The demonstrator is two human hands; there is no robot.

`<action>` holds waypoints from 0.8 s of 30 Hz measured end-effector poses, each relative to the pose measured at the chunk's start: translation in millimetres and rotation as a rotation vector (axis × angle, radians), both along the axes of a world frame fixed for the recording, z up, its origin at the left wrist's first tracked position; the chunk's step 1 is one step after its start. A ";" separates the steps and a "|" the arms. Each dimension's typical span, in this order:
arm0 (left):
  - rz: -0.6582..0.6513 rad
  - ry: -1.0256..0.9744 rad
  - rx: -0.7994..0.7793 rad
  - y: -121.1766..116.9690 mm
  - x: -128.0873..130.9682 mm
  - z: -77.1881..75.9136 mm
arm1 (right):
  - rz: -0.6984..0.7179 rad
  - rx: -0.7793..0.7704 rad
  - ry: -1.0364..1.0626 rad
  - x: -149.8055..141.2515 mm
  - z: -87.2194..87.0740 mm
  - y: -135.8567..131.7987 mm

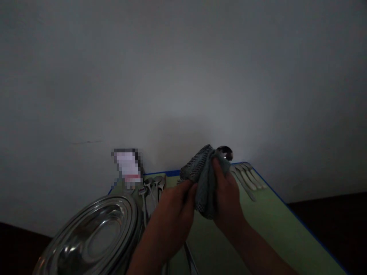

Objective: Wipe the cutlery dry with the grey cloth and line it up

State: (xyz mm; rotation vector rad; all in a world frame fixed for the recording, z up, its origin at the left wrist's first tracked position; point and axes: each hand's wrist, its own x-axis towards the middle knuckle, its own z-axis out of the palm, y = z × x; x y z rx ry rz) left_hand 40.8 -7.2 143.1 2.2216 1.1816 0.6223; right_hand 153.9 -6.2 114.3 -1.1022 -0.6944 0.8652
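My right hand [228,196] is closed around a grey chequered cloth [200,173] and a metal spoon [225,152], whose shiny bowl sticks out above the cloth. My left hand [174,208] is closed on the cloth's lower left part. Both hands are raised a little above the green table mat [272,225].
A large shiny steel tray [94,235] lies at the lower left. Several spoons [153,185] lie behind it and several more pieces of cutlery [248,177] lie at the mat's far right. A blurred-out white object [127,166] stands by the plain wall. The scene is dim.
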 end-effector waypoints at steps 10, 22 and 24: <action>-0.033 0.129 0.007 2.0 -45.8 10.5 | 0.094 0.121 -0.570 46.8 13.9 4.3; 0.077 0.105 0.026 -19.2 -27.8 14.3 | -0.262 0.175 -0.052 14.5 9.3 -2.7; 0.048 0.113 0.043 -14.5 -20.5 15.2 | -0.183 0.135 0.091 8.3 3.5 0.2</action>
